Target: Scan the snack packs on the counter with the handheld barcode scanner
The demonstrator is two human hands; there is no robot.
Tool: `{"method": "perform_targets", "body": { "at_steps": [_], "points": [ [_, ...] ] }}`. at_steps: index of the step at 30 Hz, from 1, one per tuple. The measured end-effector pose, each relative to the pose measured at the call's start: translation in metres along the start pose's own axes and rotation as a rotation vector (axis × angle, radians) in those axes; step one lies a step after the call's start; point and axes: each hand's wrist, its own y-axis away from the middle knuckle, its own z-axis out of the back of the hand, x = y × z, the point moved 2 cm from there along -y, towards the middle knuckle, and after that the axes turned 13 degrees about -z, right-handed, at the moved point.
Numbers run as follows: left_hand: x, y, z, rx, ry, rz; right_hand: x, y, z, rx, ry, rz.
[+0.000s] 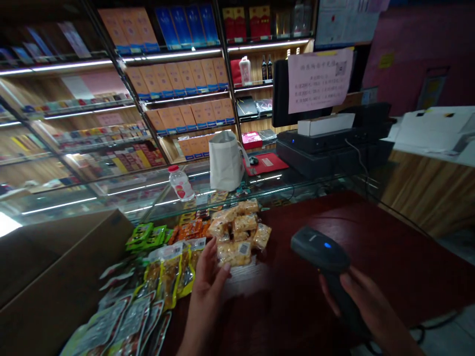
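Observation:
My left hand point(210, 277) has its thumb and fingers around the left end of a clear-wrapped pack of pale, nutty snack pieces point(233, 253). A white barcode label faces up on this pack. More clear-wrapped snack packs point(243, 223) are piled right behind it. My right hand point(365, 301) grips the handle of a dark barcode scanner point(321, 249), whose head points left towards the packs. The fingers on the handle's far side are partly hidden. To the left of my left hand lie yellow-edged snack pouches point(170, 272).
A cardboard box point(55, 267) stands at the left, beside silver pouches point(118, 326), green packets point(146, 236) and orange packets point(189, 230). Behind are a red-capped bottle point(181, 184), white bag point(224, 163) and monitor point(281, 94) on a glass counter. The scanner's cable hangs at right.

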Motion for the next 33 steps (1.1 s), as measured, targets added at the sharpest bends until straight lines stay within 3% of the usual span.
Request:
{"method": "perform_targets", "body": {
  "at_steps": [3,6,15,23,33],
  "points": [
    [-0.005,-0.004,0.010,-0.014,-0.076,-0.075,0.010,0.013,-0.028,0.220,0.117,0.082],
    [-0.008,-0.006,0.016,-0.021,-0.133,-0.129,0.008,0.018,-0.044,0.308,0.119,0.056],
    [0.000,-0.010,0.022,0.004,-0.188,-0.193,-0.009,0.014,-0.044,0.284,0.229,0.032],
    [-0.019,-0.007,0.006,0.005,-0.199,-0.228,-0.003,0.015,-0.049,0.209,0.232,0.035],
    [0.007,-0.022,0.008,0.034,-0.138,-0.164,0.006,0.009,-0.051,0.224,0.139,0.048]
  ]
}}
